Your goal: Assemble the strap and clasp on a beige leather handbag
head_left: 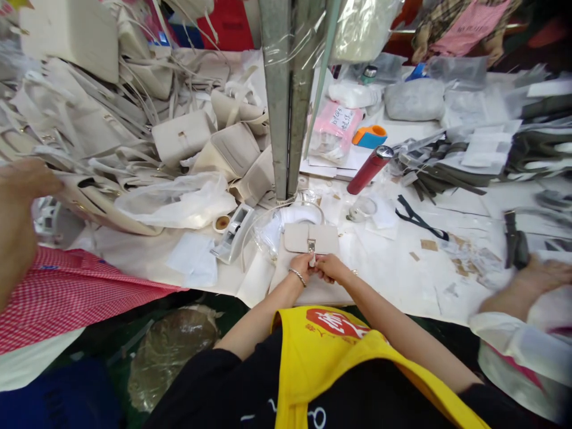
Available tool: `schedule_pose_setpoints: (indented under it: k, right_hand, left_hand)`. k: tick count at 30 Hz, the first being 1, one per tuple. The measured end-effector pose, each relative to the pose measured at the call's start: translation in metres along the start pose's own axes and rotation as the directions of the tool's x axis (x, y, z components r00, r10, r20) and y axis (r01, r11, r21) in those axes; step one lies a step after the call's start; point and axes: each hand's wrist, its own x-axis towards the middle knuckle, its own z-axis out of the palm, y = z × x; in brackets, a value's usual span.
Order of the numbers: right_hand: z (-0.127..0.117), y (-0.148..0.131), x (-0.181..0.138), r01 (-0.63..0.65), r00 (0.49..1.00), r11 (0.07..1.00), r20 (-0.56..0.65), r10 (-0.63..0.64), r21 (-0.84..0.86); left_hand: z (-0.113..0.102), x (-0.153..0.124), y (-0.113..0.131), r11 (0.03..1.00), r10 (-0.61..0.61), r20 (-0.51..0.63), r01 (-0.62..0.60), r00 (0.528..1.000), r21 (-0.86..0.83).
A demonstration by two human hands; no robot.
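Note:
A small cream handbag [297, 238] with a metal clasp lies flat on the white table [393, 268] right in front of me. My left hand [302, 264], with a bracelet on the wrist, and my right hand [329, 267] meet at the bag's near edge just below the clasp. The fingers of both pinch a small white piece there. The bag's curved white handle [298, 210] arches behind it, partly inside clear plastic wrap.
A tape dispenser [232, 233] stands left of the bag. Cream bags are piled at back left [179, 137]. A metal post [286, 95] rises behind the bag. A red bottle [369, 169] lies at right. Other people's hands work at far left [18, 214] and far right [536, 275].

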Motion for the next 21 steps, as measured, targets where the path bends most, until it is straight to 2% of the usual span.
schedule_pose_setpoints:
  k: [1,2,4,6,7,11,16,21]
  right_hand:
    - [-0.005,0.001,0.002,0.055,0.993,0.984,-0.091,-0.071,-0.172]
    - [-0.008,0.002,0.004,0.117,0.965,0.944,-0.19,-0.181,-0.309]
    - [-0.013,0.004,0.011,0.256,0.831,0.846,-0.34,-0.439,-0.468]
    - [-0.012,0.009,0.018,0.367,0.692,0.736,-0.362,-0.625,-0.569]
    - [-0.01,0.011,0.02,0.397,0.653,0.689,-0.34,-0.676,-0.607]
    - [0.0,0.021,0.021,0.418,0.606,0.589,-0.271,-0.748,-0.691]
    - [0.005,0.031,0.022,0.435,0.58,0.539,-0.233,-0.78,-0.721]
    - [0.004,0.034,0.025,0.481,0.527,0.502,-0.22,-0.821,-0.719]
  left_hand:
    - [0.0,0.001,-0.002,1.0,0.013,-0.015,-0.013,1.0,-0.004]
    - [-0.001,0.0,-0.004,1.0,0.021,-0.028,-0.021,0.999,-0.007]
    - [-0.002,-0.001,-0.007,0.999,0.033,-0.049,-0.033,0.998,-0.007]
    - [-0.003,-0.002,-0.01,0.998,0.059,-0.044,-0.059,0.997,-0.003]
    - [-0.003,-0.003,-0.011,0.997,0.076,-0.034,-0.076,0.997,-0.003]
    - [-0.007,-0.005,-0.014,0.993,0.119,0.011,-0.119,0.993,0.003]
    - [-0.011,-0.006,-0.017,0.991,0.136,0.039,-0.136,0.99,-0.004]
    - [-0.012,-0.004,-0.018,0.99,0.139,0.04,-0.14,0.989,0.003]
